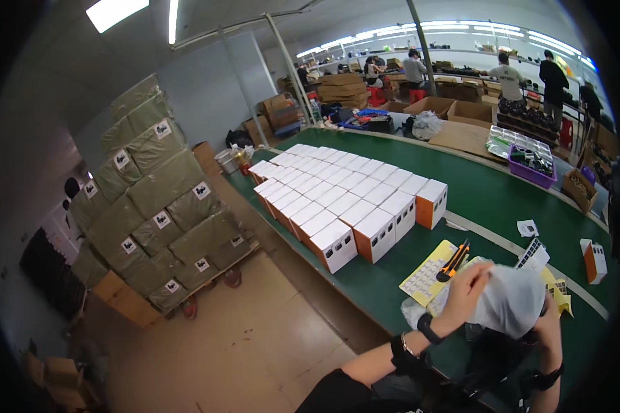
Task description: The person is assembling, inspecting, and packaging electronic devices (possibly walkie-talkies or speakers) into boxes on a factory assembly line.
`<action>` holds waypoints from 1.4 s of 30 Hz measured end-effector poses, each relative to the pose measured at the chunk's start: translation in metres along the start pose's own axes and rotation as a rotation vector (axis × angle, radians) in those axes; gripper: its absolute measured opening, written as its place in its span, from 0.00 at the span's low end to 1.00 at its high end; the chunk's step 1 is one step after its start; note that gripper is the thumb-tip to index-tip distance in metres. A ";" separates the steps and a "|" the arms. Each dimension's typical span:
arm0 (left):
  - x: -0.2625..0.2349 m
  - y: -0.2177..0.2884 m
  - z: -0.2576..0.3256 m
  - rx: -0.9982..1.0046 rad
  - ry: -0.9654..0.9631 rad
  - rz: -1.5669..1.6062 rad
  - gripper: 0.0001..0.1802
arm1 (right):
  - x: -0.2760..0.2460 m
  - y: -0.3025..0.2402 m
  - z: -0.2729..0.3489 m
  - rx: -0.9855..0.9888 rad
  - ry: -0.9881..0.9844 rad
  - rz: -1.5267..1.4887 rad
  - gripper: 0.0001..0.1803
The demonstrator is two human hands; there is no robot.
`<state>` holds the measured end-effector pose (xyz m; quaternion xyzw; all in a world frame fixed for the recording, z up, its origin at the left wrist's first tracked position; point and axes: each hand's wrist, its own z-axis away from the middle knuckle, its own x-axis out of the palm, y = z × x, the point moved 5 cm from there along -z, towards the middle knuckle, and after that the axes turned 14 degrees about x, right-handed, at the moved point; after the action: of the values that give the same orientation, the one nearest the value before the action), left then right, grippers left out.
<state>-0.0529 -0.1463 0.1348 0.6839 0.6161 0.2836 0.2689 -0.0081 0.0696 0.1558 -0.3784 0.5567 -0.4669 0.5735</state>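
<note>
A whitish, translucent plastic bag is between my two hands, above the near right part of the green table. My left hand has its fingers closed on the bag's upper left edge. At the bag's right side, my right hand grips it, its fingers partly hidden. What the bag holds, if anything, does not show. Just left of my left hand, an orange and black utility knife lies on a yellow sheet of labels. Beyond the bag lies a black-and-white printed sheet.
Rows of white-topped orange boxes fill the middle of the green table. A single small box stands at the right. A purple basket of dark parts sits at the far edge. Wrapped cartons are stacked at left. People work in the background.
</note>
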 end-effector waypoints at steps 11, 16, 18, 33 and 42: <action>0.020 -0.133 -0.181 -0.100 0.048 -0.034 0.10 | -0.121 0.016 -0.018 -0.083 0.205 -1.058 0.22; 0.128 -0.160 -0.173 -0.339 -0.231 -0.139 0.38 | -0.141 0.033 0.024 -0.054 0.282 -1.075 0.22; 0.124 -0.182 -0.155 -0.447 -0.414 -0.136 0.46 | -0.130 0.038 0.026 -0.023 0.240 -1.055 0.22; 0.137 0.058 -0.019 -0.033 -0.877 0.276 0.55 | -0.075 -0.032 0.097 -0.294 0.370 0.272 0.37; 0.110 0.041 0.025 -0.409 -0.298 0.723 0.54 | -0.055 -0.049 0.130 -0.676 0.547 0.088 0.43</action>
<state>0.0022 -0.0411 0.1525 0.8217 0.2229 0.3738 0.3679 0.1180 0.0979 0.2301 -0.3830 0.8253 -0.3167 0.2680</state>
